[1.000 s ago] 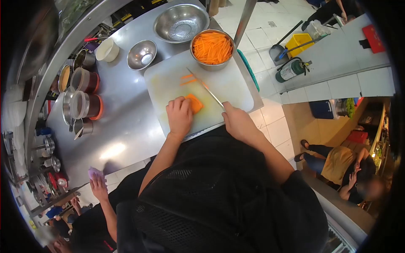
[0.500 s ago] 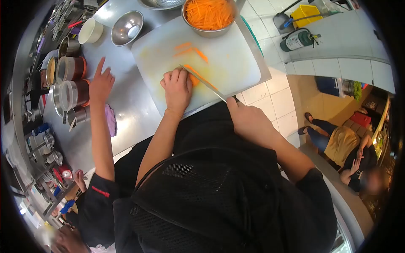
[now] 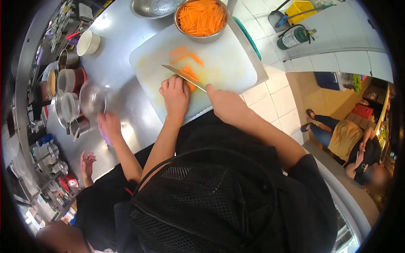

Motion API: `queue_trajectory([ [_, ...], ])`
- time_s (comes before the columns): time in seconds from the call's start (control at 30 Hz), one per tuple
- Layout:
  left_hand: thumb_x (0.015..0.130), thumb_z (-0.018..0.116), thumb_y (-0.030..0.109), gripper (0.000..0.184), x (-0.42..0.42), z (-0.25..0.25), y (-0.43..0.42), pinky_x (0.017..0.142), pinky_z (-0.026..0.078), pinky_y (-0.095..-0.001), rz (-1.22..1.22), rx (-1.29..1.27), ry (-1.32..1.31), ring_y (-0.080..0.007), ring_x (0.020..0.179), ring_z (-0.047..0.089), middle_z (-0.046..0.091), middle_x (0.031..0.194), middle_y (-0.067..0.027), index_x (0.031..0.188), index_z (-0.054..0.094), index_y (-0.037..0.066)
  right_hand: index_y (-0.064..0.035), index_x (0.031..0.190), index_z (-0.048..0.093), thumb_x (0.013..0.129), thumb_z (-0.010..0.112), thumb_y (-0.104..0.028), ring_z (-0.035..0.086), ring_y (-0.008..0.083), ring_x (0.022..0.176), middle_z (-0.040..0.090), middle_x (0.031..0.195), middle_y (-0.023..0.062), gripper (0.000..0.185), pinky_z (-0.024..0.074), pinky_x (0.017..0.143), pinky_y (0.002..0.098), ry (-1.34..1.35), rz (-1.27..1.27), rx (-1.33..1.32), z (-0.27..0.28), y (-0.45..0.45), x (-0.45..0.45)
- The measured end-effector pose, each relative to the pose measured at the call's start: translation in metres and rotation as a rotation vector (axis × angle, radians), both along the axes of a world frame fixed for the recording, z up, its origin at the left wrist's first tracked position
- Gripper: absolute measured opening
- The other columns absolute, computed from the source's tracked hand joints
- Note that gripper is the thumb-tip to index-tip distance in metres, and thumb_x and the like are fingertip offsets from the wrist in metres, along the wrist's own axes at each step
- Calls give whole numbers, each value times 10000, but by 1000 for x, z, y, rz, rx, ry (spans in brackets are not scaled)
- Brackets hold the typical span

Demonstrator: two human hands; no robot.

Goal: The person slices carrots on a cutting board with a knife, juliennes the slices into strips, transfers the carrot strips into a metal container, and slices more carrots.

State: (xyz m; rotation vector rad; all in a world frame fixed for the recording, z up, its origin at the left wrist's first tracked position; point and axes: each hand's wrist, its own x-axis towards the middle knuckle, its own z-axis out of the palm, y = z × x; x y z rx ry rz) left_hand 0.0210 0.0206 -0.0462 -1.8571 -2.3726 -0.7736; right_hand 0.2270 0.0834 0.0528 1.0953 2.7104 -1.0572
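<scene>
My left hand (image 3: 175,98) presses a piece of carrot (image 3: 191,86) against the white cutting board (image 3: 232,63), fingers curled over it. My right hand (image 3: 227,103) is wrapped round the handle of a kitchen knife (image 3: 185,77). Its blade slants across the carrot beside my left fingertips, the tip pointing up and left. Cut carrot strips (image 3: 188,72) lie against the far side of the blade. More strips (image 3: 185,57) are on the board beyond them.
A metal bowl of carrot strips (image 3: 201,19) rests on the board's far edge. At left, a co-worker's hand (image 3: 110,126) is at a metal bowl (image 3: 93,98). Another metal bowl (image 3: 156,8), a cream tub (image 3: 88,43) and lidded containers (image 3: 69,107) share the steel counter (image 3: 114,67).
The knife and my right hand have moved left, and strips now lie beside the blade. The co-worker's hand has come down and left with the metal bowl, which stood by the board.
</scene>
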Motion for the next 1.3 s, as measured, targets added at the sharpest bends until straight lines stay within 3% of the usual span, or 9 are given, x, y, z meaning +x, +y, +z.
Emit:
queue_trajectory([
  [0.13, 921, 660, 104, 216, 6, 12, -2, 957, 402, -469, -21, 10, -42, -321, 1111, 548, 654, 1220, -80, 1133, 640, 66, 39, 1128, 475, 894, 524, 3, 691, 488, 760, 677, 793, 279, 242, 536, 690, 607, -41, -1, -121, 59, -16, 13],
  [0.27, 920, 680, 112, 234, 7, 9, 2, 980, 418, -459, 6, 25, -18, -312, 1142, 559, 666, 1253, -71, 1147, 654, 62, 57, 1146, 475, 871, 525, 12, 691, 503, 758, 676, 766, 292, 283, 536, 688, 606, 102, -44, -27, -17, -4, -4],
  [0.47, 920, 673, 105, 193, 7, 10, 2, 955, 421, -461, 3, 49, -15, -320, 1118, 560, 652, 1226, -93, 1104, 634, 61, 60, 1148, 484, 882, 541, 19, 691, 508, 798, 678, 802, 304, 275, 525, 709, 610, -41, 10, -186, 55, -7, 7],
  [0.6, 926, 688, 124, 208, 7, 9, -1, 985, 427, -468, 6, 24, -14, -318, 1133, 570, 650, 1237, -94, 1116, 635, 59, 52, 1157, 467, 879, 539, 20, 690, 513, 791, 679, 812, 314, 289, 533, 710, 608, 110, -39, -16, -23, 5, -25],
  [0.8, 927, 685, 117, 197, 7, 7, -1, 997, 426, -472, 21, 11, -30, -329, 1149, 568, 644, 1238, -101, 1102, 618, 57, 51, 1141, 485, 885, 567, 8, 690, 511, 797, 684, 820, 313, 272, 537, 715, 603, -59, -19, -153, 38, -7, -5],
  [0.9, 924, 685, 118, 203, 8, 5, 1, 999, 428, -473, 14, 38, -4, -332, 1152, 567, 637, 1240, -107, 1101, 610, 53, 50, 1137, 481, 880, 559, 13, 688, 514, 783, 681, 812, 313, 272, 535, 713, 609, 114, -32, 12, -29, 3, -30],
  [1.1, 920, 681, 112, 203, 7, 5, 1, 994, 434, -472, 33, 18, 3, -333, 1144, 571, 629, 1239, -118, 1098, 601, 56, 70, 1172, 485, 871, 566, 17, 688, 513, 780, 683, 809, 310, 316, 537, 723, 609, -65, -1, -87, 29, 0, -13],
  [1.2, 914, 683, 106, 208, 7, 6, 1, 987, 435, -473, 35, 24, -2, -336, 1133, 572, 624, 1224, -121, 1096, 595, 57, 74, 1199, 475, 869, 564, 21, 698, 509, 809, 691, 826, 312, 346, 541, 738, 606, 144, -15, 26, -40, 7, -32],
  [1.3, 903, 687, 100, 230, 6, 2, -4, 979, 435, -476, 27, 1, 2, -343, 1121, 570, 618, 1210, -126, 1101, 580, 52, 76, 1194, 482, 865, 558, 25, 700, 513, 842, 695, 870, 327, 342, 542, 753, 604, 48, 14, -113, 12, 17, -43],
])
